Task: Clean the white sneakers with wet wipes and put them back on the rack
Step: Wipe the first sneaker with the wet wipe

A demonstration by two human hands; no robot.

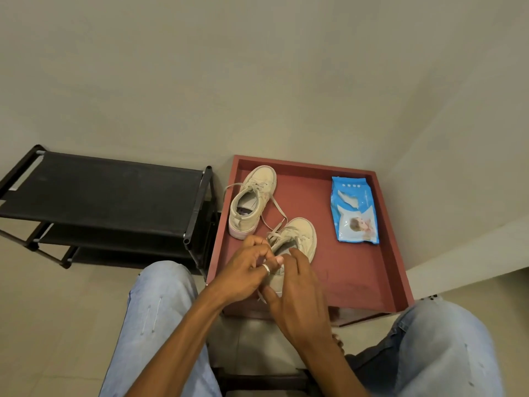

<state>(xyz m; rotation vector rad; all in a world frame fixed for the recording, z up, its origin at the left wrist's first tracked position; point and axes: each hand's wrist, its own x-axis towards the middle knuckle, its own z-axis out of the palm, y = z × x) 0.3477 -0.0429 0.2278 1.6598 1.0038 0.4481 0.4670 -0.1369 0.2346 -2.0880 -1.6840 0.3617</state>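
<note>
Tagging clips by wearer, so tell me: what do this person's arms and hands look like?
The left forearm and right forearm are bare, with no sleeves, gloves or watch in view. The left hand wears a plain silver ring on one finger; the right hand shows no jewellery.

Landmark: red tray [396, 253]. Its bare floor is open through the middle, up to the wipes pack [355, 210] by its right wall. On its left half, far sneaker [252, 202] and near sneaker [302, 234], with loose laces [276, 214] between them. Left hand [243, 270] and right hand [299, 296] crowd the front-left. The black rack [108, 190] stands just outside the left wall.
</note>
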